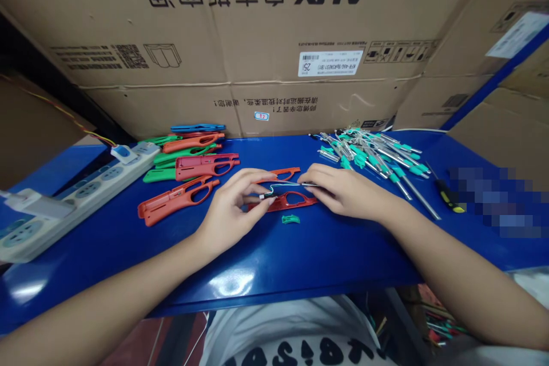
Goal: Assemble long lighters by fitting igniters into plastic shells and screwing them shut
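Note:
My left hand (240, 203) pinches a small black-and-white igniter piece (266, 195) between thumb and fingers. Thin pale wires (281, 184) run from it toward my right hand (338, 189). That hand is closed on a thin dark metal piece at the other end of the wires, most of it hidden under the fingers. Below both hands lie two orange-red lighter casing halves, a nearer one (306, 202) and a farther one (291, 172), partly covered by my left hand. A small green trigger (290, 219) rests on the table just in front of the nearer half.
Red, green and blue lighter casings (178, 200) are piled at left, beside a white power strip (107, 180). Metal tubes with green parts (377, 154) lie heaped at right, near a black-and-yellow screwdriver (448, 197). A cardboard wall (257, 34) stands behind the blue table (334, 257).

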The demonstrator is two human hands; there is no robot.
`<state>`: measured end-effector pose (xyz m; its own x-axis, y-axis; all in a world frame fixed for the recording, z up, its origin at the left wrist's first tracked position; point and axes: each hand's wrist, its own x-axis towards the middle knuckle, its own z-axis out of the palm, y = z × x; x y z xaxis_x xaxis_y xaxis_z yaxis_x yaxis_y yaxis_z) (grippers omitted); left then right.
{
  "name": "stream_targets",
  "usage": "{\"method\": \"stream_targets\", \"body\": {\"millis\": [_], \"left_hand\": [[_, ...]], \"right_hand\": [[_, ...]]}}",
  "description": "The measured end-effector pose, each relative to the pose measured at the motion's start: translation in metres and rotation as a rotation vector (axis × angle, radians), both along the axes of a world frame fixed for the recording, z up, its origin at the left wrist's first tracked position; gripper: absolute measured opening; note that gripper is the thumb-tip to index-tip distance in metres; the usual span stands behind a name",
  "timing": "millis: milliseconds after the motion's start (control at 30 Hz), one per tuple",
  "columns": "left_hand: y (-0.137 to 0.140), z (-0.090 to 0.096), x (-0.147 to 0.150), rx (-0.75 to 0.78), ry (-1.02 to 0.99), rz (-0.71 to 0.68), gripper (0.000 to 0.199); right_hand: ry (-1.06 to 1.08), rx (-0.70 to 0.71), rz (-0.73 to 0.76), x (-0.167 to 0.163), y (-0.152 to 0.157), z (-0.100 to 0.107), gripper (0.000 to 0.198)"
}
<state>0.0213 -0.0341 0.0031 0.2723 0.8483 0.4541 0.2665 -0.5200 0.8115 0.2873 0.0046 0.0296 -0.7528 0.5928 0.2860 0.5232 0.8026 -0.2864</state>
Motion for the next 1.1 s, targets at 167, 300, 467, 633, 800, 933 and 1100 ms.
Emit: {"method": "stream_targets", "body": {"millis": [167, 300, 467, 633, 800, 933, 1100], "left_hand": [[0.004, 0.008, -0.001, 0.199, 0.168, 0.049, 0.012], [0.010, 0.019, 0.000, 0.227, 0.273, 0.030, 0.012], [0.011, 0.035, 0.004, 0.217, 0.423, -0.076, 0.016], [0.014, 0.034, 0.007, 0.175, 0.505, -0.068, 0.019], [0.021, 0.015, 0.006, 0.185, 0.515, -0.061, 0.017], [0.023, 0.002, 0.006, 0.226, 0.483, -0.076, 0.017], [0.021, -0.005, 0.006, 0.264, 0.469, -0.082, 0.017]], "right_hand": [[0.096, -0.300, 0.115, 0.004, 0.003, 0.006, 0.020], [0.121, -0.715, 0.160, 0.010, 0.010, 0.008, 0.023], [0.171, -0.881, 0.130, 0.021, 0.021, 0.004, 0.029], [0.215, -0.933, 0.018, 0.027, 0.027, -0.003, 0.034], [0.170, -0.969, -0.056, 0.030, 0.026, -0.012, 0.032], [0.173, -0.715, -0.022, 0.028, 0.026, -0.018, 0.024], [0.176, -0.603, -0.068, 0.022, 0.025, -0.023, 0.021]]}}
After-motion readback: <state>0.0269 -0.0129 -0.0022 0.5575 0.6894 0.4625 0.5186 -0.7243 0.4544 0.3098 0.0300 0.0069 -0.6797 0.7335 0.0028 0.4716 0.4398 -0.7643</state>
